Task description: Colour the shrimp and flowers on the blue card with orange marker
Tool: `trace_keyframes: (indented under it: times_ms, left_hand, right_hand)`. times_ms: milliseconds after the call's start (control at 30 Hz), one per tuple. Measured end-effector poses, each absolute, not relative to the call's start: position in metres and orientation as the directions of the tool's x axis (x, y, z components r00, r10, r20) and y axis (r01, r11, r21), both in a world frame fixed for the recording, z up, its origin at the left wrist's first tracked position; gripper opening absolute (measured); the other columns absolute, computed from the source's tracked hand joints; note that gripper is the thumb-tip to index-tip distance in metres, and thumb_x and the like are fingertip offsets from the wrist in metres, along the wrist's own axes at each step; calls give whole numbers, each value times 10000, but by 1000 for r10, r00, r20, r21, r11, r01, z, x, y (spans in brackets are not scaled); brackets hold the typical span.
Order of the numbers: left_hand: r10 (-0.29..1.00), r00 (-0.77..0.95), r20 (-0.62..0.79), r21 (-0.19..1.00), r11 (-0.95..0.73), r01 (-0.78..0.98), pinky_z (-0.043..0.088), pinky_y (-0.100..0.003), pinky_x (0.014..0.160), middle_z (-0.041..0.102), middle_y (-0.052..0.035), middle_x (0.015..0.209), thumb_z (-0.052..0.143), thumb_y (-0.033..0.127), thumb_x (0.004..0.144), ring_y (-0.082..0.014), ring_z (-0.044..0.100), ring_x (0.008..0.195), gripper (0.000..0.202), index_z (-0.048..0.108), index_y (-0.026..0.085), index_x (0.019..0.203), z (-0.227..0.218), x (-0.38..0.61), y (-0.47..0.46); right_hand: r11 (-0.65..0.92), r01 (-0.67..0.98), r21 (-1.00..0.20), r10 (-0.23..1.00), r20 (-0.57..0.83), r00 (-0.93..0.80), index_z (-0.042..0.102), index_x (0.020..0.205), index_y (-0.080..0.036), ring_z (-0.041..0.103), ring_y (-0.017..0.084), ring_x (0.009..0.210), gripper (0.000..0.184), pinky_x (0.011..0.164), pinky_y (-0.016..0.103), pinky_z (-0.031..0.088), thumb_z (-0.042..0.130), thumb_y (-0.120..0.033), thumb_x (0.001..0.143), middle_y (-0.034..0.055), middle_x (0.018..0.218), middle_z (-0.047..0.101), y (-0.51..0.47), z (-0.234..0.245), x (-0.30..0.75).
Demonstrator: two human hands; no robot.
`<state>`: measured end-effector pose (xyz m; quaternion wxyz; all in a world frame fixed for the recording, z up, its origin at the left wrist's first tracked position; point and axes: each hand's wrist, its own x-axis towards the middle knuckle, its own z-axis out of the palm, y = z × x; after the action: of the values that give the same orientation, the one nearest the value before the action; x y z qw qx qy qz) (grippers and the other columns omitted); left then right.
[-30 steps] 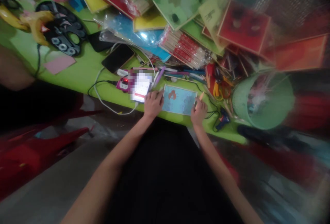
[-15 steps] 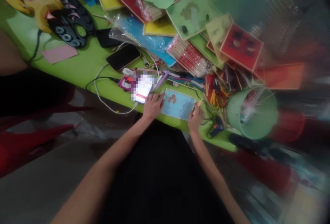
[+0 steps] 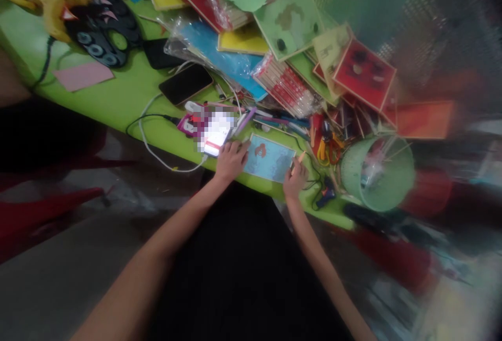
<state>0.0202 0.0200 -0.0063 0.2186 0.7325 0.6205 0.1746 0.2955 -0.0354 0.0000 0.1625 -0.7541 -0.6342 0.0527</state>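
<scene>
A small light-blue card (image 3: 269, 157) with a red shape on it lies near the front edge of the green table (image 3: 117, 105). My left hand (image 3: 231, 159) rests on the card's left edge, fingers curled down on it. My right hand (image 3: 295, 176) is at the card's right edge, closed around a thin orange stick (image 3: 300, 158) that points up from the fingers. A lit phone (image 3: 215, 132) lies just left of my left hand.
A dark phone (image 3: 185, 83) and white cables (image 3: 157, 147) lie to the left. Behind the card are pens, scissors (image 3: 325, 145), stacks of coloured cards (image 3: 364, 71) and stick bundles (image 3: 286, 87). A green bucket (image 3: 376, 173) stands at the right. A black mask shape (image 3: 100, 32) lies far left.
The view has shifted a little, so the table sits slightly further left in frame. Both hands stay at the blue card's edges, the right still holding the orange stick.
</scene>
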Motion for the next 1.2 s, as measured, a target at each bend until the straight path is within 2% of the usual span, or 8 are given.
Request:
trace_keyframes:
  times_ms: [367,667,833,933,1000,1067,1167,1200]
  left_hand:
    - [986,167,3,546,-142,826,434,-479,997,677,-148,1299,487,340,1029,-332,596,1149,440,637,324,1443,-9,18,19]
    - [981,189,36,578,-174,797,457,-440,987,724,-116,1284,469,310,1040,-292,623,1133,388,704,266,1346,-7,14,15]
    - [980,196,45,580,-185,793,461,-447,990,724,-110,1309,504,288,1019,-291,632,1130,401,691,274,1373,-6,13,9]
    - [981,192,40,575,-179,798,457,-452,995,725,-105,1303,514,274,1008,-291,632,1133,413,689,296,1382,-5,12,7]
    - [980,196,32,573,-178,800,455,-457,998,720,-96,1313,528,266,998,-290,629,1137,422,689,327,1383,-5,12,6]
    - [980,198,24,570,-176,802,454,-461,995,716,-87,1322,538,263,991,-290,624,1141,427,692,354,1379,-5,11,5]
    - [982,189,14,563,-164,810,456,-468,981,717,-78,1318,551,264,987,-296,619,1141,421,702,379,1362,-7,11,4]
    - [983,184,12,560,-160,813,457,-473,976,717,-76,1316,554,265,986,-298,618,1140,417,705,385,1355,-7,10,3]
  right_hand:
    - [-142,940,-311,972,135,192,614,1363,-184,606,312,1240,417,1102,527,447,445,-264,990,171,1280,715,-35,4,294]
    - [-134,928,-349,969,148,195,555,1418,-181,629,307,1264,438,1130,548,454,432,-308,1017,182,1325,703,-34,4,294]
    - [-128,882,-454,961,161,223,479,1483,-180,580,321,1366,547,1157,568,452,529,-419,994,208,1459,623,-39,7,301]
    - [-125,830,-544,944,192,268,489,1485,-189,556,321,1402,553,1170,573,442,575,-421,990,213,1480,606,-40,23,304]
    - [-113,785,-609,916,242,319,574,1400,-208,626,305,1314,433,1131,547,481,560,-389,1007,184,1383,672,-37,38,300]
    - [-99,678,-729,899,227,375,650,1272,-217,714,272,1149,308,1043,491,547,530,-360,1028,138,1215,743,-28,53,292]
    - [-92,529,-844,912,142,386,699,1168,-208,747,241,919,297,844,413,599,514,-394,1029,77,945,761,-9,66,273]
    - [-84,482,-872,924,113,365,719,1131,-205,739,228,853,320,772,384,593,501,-416,1030,69,909,753,-2,68,267]
